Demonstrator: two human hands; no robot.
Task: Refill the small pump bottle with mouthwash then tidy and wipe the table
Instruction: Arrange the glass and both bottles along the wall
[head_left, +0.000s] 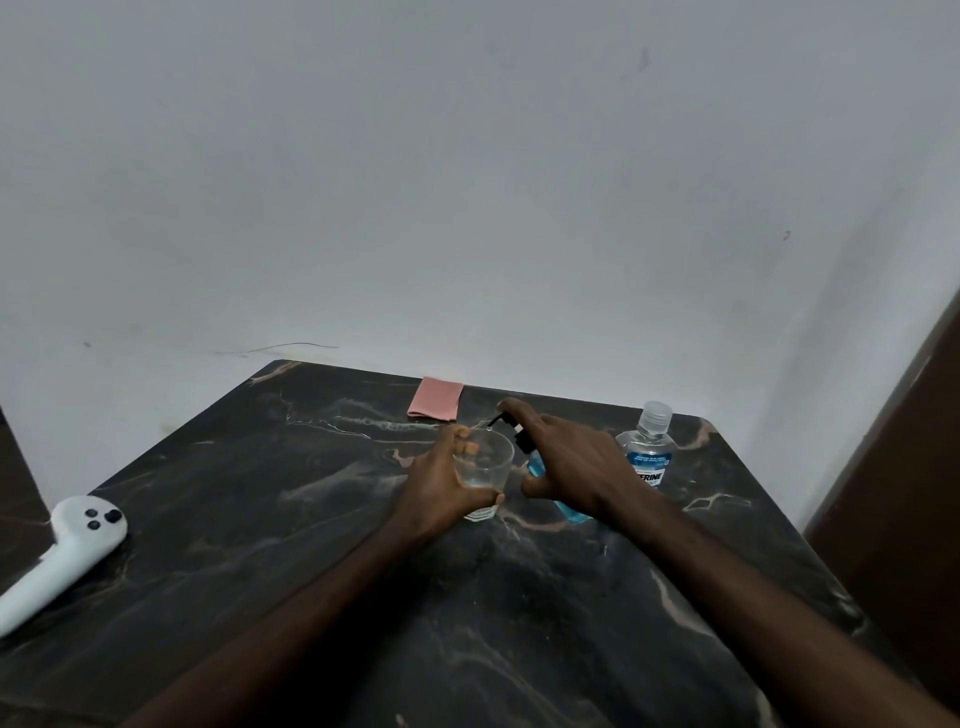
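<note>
My left hand (441, 480) wraps around a clear drinking glass (485, 470) standing on the dark marble table (260, 519). My right hand (576, 467) grips a small blue pump bottle (569, 512), tilted toward the glass, with a finger on its black pump head (511, 426). The pump's nozzle sits over the rim of the glass. A clear mouthwash bottle (648, 449) with a blue label and a clear cap stands upright just right of my right hand. A folded pink cloth (435, 398) lies at the table's far edge, behind the glass.
A white hand-held device (67, 545) with black buttons lies at the table's left edge. A grey wall rises right behind the table. A brown wooden panel (904, 493) stands to the right.
</note>
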